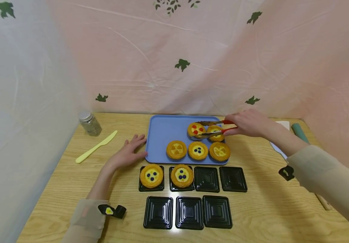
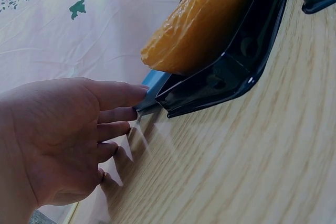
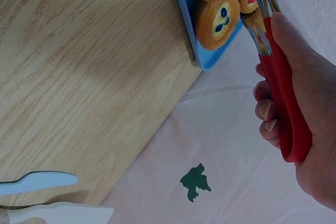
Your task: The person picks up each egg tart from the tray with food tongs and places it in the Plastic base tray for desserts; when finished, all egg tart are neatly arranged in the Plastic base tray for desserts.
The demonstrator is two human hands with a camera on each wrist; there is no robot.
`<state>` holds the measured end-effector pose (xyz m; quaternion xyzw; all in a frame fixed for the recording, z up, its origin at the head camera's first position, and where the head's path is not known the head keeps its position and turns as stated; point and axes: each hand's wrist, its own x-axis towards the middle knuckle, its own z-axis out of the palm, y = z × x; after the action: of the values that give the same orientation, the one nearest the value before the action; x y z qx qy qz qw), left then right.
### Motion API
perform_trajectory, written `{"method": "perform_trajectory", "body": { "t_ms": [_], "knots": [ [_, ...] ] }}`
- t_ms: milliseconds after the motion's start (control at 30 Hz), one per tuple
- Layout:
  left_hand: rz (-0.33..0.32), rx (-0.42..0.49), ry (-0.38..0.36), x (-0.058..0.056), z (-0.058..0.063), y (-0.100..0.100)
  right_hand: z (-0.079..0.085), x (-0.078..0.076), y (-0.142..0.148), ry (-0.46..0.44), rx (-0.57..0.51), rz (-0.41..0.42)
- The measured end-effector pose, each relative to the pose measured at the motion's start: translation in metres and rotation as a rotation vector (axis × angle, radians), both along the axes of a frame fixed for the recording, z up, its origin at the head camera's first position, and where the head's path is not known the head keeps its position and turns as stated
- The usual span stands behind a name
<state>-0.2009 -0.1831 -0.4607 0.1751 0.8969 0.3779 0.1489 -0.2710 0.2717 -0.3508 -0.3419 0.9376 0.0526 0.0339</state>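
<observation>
My right hand (image 1: 249, 123) grips red-handled metal tongs (image 3: 283, 93) over the right part of the blue tray (image 1: 162, 126). The tong arms lie on either side of a tart with red berries (image 1: 197, 129); whether they squeeze it I cannot tell. A blueberry tart (image 1: 217, 135) is partly covered by the tongs. Along the tray's front sit an orange-segment tart (image 1: 176, 150), another blueberry tart (image 1: 198, 151) and a lemon-slice tart (image 1: 220, 151). My left hand (image 1: 128, 152) has its fingers extended, fingertips at the tray's left edge.
In front of the tray, two blueberry tarts (image 1: 151, 176) sit on black square trays; several such black trays (image 1: 207, 179) hold nothing. Left are a yellow knife (image 1: 96, 147) and a lidded jar (image 1: 90, 124). At right lie a white-bladed utensil (image 3: 68, 213) and a light blue knife (image 3: 42, 181).
</observation>
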Motion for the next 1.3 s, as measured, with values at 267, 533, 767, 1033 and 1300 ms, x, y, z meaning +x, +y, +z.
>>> {"method": "perform_trajectory", "body": {
  "t_ms": [267, 533, 767, 1033, 1300],
  "knots": [
    [0.001, -0.001, -0.004, 0.000, 0.001, 0.001, 0.007, 0.001, 0.001, 0.014, 0.012, 0.001],
    [0.005, -0.005, 0.000, 0.001, 0.001, 0.000, 0.018, 0.003, 0.002, -0.006, -0.004, -0.008],
    [0.001, -0.001, 0.003, 0.000, -0.001, 0.000, 0.032, 0.014, 0.007, 0.002, -0.009, -0.011],
    [0.006, -0.005, 0.006, 0.000, -0.002, -0.001, 0.046, 0.040, 0.021, 0.044, -0.004, 0.042],
    [0.006, -0.018, 0.005, -0.001, -0.002, -0.001, 0.042, 0.084, 0.034, 0.162, -0.027, 0.094]
  ]
}}
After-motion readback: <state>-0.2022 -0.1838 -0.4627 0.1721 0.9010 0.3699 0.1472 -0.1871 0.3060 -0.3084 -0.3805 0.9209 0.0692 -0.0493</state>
